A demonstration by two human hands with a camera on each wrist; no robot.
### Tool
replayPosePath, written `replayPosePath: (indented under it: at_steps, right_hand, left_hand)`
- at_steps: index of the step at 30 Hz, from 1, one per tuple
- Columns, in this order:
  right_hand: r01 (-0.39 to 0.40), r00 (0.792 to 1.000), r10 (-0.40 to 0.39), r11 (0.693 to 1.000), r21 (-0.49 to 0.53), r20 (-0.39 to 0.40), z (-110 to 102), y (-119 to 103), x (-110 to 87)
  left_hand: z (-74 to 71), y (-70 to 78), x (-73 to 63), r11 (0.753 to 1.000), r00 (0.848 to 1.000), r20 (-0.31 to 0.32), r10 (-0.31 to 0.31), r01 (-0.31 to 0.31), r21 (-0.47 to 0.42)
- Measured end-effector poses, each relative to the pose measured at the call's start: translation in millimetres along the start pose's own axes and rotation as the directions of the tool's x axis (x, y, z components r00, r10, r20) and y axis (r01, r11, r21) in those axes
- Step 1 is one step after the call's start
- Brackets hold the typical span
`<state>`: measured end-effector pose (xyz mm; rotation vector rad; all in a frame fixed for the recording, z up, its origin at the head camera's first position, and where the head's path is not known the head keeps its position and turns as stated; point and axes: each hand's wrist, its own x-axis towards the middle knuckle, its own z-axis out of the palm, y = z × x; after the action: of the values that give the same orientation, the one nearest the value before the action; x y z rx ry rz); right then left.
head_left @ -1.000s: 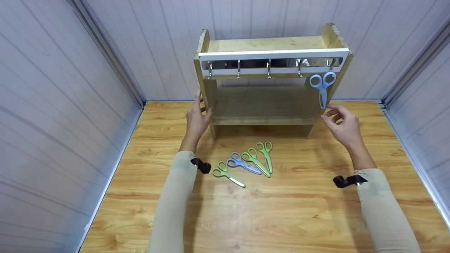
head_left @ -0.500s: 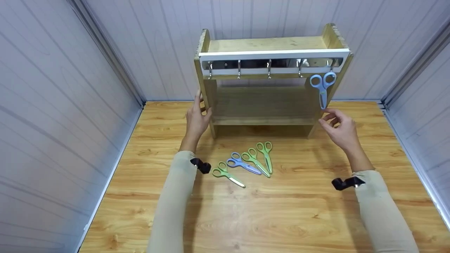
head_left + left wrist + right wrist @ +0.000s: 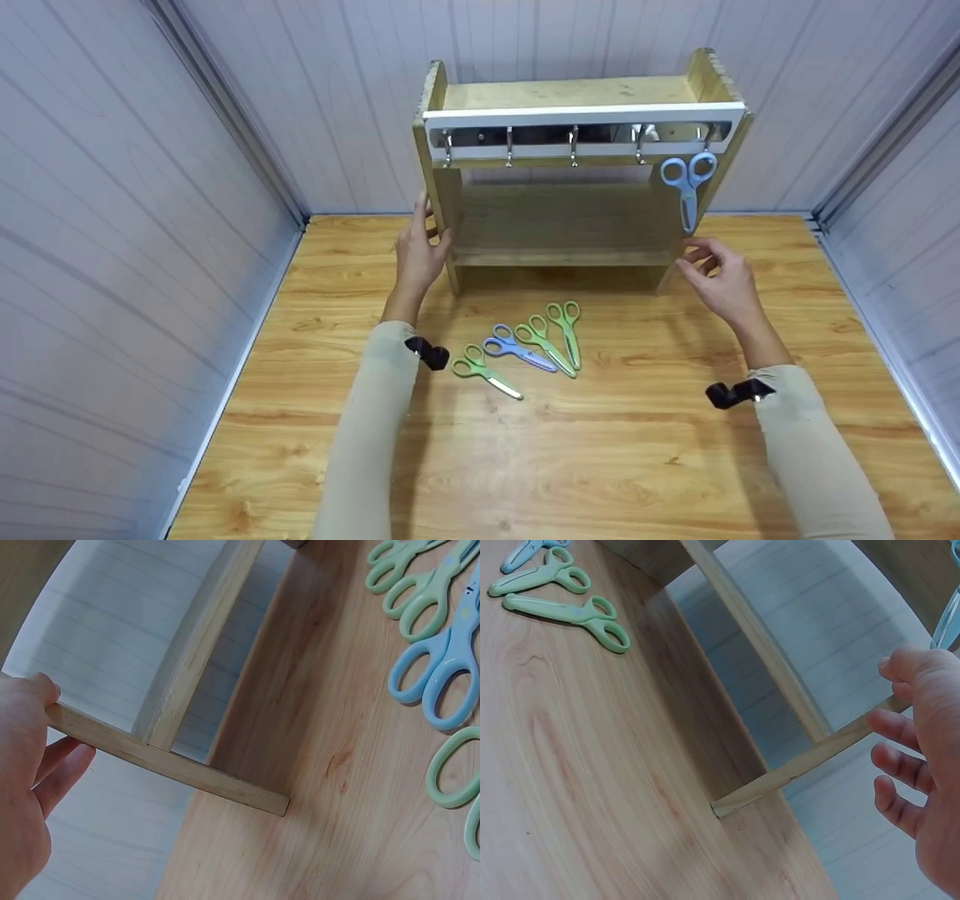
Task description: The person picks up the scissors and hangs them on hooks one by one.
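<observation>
A wooden shelf (image 3: 570, 94) stands in front of me, with a white rail of metal hooks along its front. My left hand (image 3: 420, 259) grips its left side panel; in the left wrist view the thumb and fingers lie on opposite sides of the edge. Light blue scissors (image 3: 688, 206) hang by one handle loop from the rightmost hook, blades down. Just below their tip is my right hand (image 3: 724, 281), loosely curled and holding nothing, close to the right side panel (image 3: 802, 759).
On the wooden tabletop (image 3: 555, 465) before the shelf lie blue scissors (image 3: 517, 352) among green scissors (image 3: 480, 367), several pairs in all. Pale panelled walls (image 3: 142, 247) enclose the table at the left, right and back.
My right hand has moved slightly down and left, away from the tip of the hanging scissors. The left hand has stayed on the side panel.
</observation>
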<state>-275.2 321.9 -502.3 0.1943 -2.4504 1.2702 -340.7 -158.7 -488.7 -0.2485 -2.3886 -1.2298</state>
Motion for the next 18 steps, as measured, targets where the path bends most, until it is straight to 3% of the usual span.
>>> replayPosePath:
  at_steps: [18]
  right_hand:
    - [0.026, 0.995, -0.022, 0.999, -0.032, 0.1, 19.1, 2.7, -7.0]
  left_hand:
    - [-0.3, 1.1, -0.7, 0.999, 1.0, 0.009, -0.027, 0.027, -0.028]
